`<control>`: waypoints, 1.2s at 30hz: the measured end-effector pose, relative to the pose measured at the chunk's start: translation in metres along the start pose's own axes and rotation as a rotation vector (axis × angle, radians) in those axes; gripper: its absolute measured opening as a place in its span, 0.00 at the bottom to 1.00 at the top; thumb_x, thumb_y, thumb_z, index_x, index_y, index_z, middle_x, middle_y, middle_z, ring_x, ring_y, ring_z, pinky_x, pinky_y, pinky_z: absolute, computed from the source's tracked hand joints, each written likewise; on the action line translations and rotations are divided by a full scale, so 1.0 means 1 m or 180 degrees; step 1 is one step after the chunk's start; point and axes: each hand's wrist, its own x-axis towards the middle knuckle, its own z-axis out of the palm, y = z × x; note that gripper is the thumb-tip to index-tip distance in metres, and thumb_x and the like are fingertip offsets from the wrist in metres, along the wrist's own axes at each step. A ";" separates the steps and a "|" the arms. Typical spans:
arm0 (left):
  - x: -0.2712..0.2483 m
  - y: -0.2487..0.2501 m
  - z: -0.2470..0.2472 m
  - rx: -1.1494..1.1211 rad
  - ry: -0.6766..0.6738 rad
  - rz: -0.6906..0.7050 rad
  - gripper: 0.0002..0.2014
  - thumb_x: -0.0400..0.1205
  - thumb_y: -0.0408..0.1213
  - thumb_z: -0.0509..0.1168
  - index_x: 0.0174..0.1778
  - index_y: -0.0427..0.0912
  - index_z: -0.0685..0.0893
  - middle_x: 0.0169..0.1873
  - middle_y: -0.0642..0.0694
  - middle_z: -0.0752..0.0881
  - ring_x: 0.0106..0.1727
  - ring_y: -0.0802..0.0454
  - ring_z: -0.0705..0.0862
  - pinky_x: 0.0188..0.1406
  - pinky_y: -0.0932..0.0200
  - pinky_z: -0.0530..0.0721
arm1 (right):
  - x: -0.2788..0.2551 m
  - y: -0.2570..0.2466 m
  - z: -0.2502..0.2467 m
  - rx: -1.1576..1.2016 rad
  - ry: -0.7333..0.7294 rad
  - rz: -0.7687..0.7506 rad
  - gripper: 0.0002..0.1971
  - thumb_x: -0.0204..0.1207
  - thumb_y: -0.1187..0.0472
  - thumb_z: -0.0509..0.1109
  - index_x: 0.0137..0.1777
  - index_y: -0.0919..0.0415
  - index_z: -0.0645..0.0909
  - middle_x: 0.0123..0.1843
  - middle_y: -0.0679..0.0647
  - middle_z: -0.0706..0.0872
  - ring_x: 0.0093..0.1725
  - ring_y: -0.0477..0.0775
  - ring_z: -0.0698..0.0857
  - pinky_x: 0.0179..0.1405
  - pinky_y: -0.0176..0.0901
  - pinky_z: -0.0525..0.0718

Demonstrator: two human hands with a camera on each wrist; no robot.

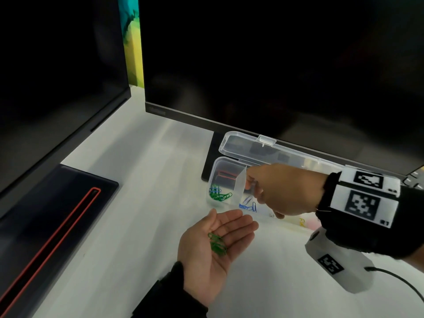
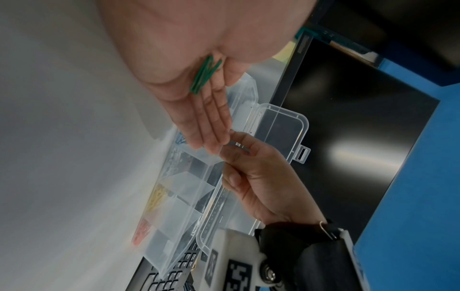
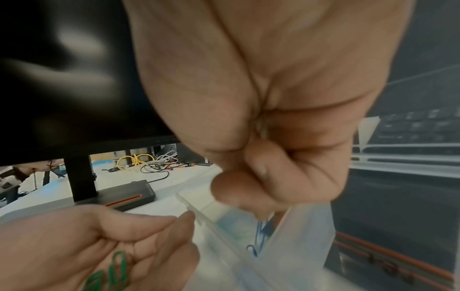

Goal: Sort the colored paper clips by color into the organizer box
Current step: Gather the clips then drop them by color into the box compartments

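Note:
My left hand (image 1: 229, 228) lies palm up and flat just in front of the clear organizer box (image 1: 212, 173), with a few green paper clips (image 1: 217, 244) loose on the palm (image 2: 205, 75). My right hand (image 1: 251, 188) hovers over the box, thumb and forefinger pinching a thin clip (image 2: 235, 145) whose colour I cannot tell. A tilted translucent divider (image 1: 241, 187) stands beside those fingers. The left compartment holds green clips (image 1: 219, 195) with one blue clip among them. Blue clips (image 1: 247, 205) lie in the adjoining compartment, and yellow clips (image 1: 302, 221) further right.
The box lid (image 1: 247, 143) leans open against a dark monitor (image 1: 275, 65). Its stand (image 1: 210, 157) rises just left of the box. A second monitor's base with a red stripe (image 1: 57, 226) lies at the left, a keyboard (image 1: 413, 180) at the far right.

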 end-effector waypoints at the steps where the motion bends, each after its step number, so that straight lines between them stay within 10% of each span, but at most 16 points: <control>1: 0.000 0.000 0.000 0.0000 0.0000 0.0002 0.23 0.87 0.41 0.54 0.47 0.24 0.85 0.46 0.26 0.89 0.45 0.33 0.91 0.47 0.43 0.88 | 0.000 0.002 0.001 0.0123 -0.0068 0.0040 0.15 0.80 0.70 0.59 0.63 0.57 0.77 0.48 0.50 0.82 0.42 0.51 0.84 0.34 0.37 0.80; 9: 0.001 -0.001 -0.001 0.0024 -0.0036 0.0005 0.22 0.87 0.41 0.54 0.48 0.24 0.85 0.46 0.27 0.89 0.47 0.33 0.90 0.49 0.45 0.88 | -0.013 -0.010 -0.012 0.0984 0.0317 -0.0292 0.22 0.77 0.75 0.53 0.43 0.46 0.79 0.41 0.43 0.80 0.40 0.45 0.80 0.41 0.42 0.83; 16: -0.001 -0.001 -0.001 -0.0010 -0.0049 0.0003 0.24 0.87 0.42 0.54 0.42 0.25 0.88 0.47 0.25 0.89 0.48 0.32 0.90 0.48 0.45 0.89 | 0.007 -0.041 -0.011 0.1892 0.0690 -0.0261 0.12 0.82 0.71 0.60 0.48 0.57 0.84 0.37 0.48 0.85 0.33 0.39 0.84 0.28 0.29 0.82; 20: -0.001 0.001 0.000 0.0065 -0.0042 -0.0020 0.24 0.87 0.42 0.53 0.48 0.24 0.86 0.47 0.26 0.89 0.48 0.33 0.90 0.52 0.44 0.87 | 0.012 -0.050 -0.010 0.0927 0.0609 -0.0257 0.12 0.82 0.65 0.60 0.51 0.69 0.85 0.49 0.63 0.90 0.48 0.63 0.88 0.48 0.55 0.88; 32: -0.001 0.001 0.001 0.0054 -0.0035 -0.0067 0.25 0.88 0.42 0.52 0.48 0.23 0.85 0.47 0.25 0.89 0.46 0.34 0.91 0.52 0.44 0.87 | 0.043 -0.050 0.007 -0.0290 0.0566 -0.0012 0.08 0.75 0.65 0.72 0.54 0.61 0.86 0.48 0.57 0.88 0.46 0.61 0.88 0.46 0.53 0.90; 36: -0.001 0.001 -0.001 0.0100 -0.0083 -0.0055 0.24 0.87 0.41 0.52 0.47 0.24 0.86 0.47 0.26 0.89 0.45 0.35 0.91 0.50 0.46 0.89 | 0.041 -0.058 0.012 -0.0799 0.0570 0.0117 0.07 0.77 0.60 0.72 0.48 0.63 0.80 0.34 0.53 0.79 0.37 0.58 0.83 0.38 0.47 0.87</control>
